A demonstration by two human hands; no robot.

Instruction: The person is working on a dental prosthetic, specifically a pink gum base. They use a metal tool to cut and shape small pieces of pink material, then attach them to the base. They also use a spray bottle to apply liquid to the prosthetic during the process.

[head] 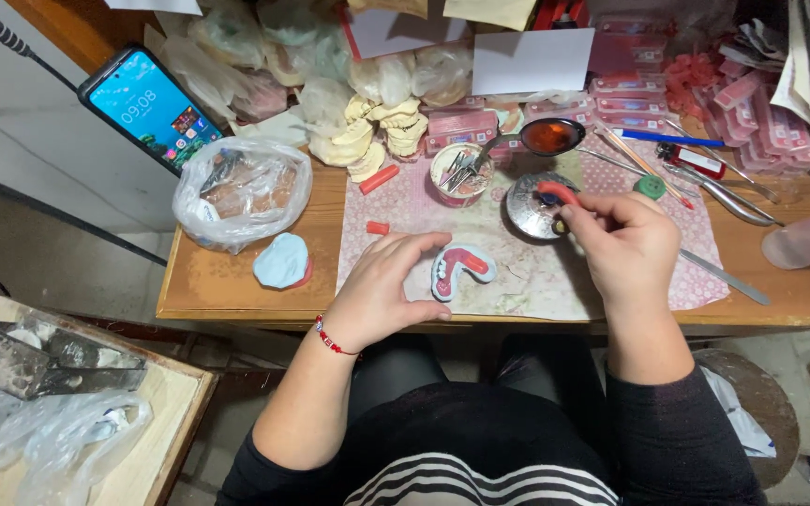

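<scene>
The left hand [382, 290] rests on the wooden counter [227, 281] with its fingers bent. The fingertips touch a horseshoe-shaped blue dental cast with pink wax and white teeth on it [461, 269]. The cast lies on a pink patterned paper mat [405, 211] in the middle of the counter, just in front of the person. The grip of this hand is loose around the cast's edge, not lifting it.

The right hand [622, 244] is held up a little to the right of the cast. Its thumb and fingers are pressed together on a small red wax stick [558, 193]. The stick's end sits over a round shiny metal dish [529, 208].

Behind the dish is a spoon-like metal ladle with dark orange melted wax [551, 136]. Next to it stands a small round tub full of metal tools [459, 174]. A light blue lump [282, 260] lies to the left, near a clear plastic bag [241, 192]. A phone with a lit screen [150, 105] leans at the far left.
</scene>
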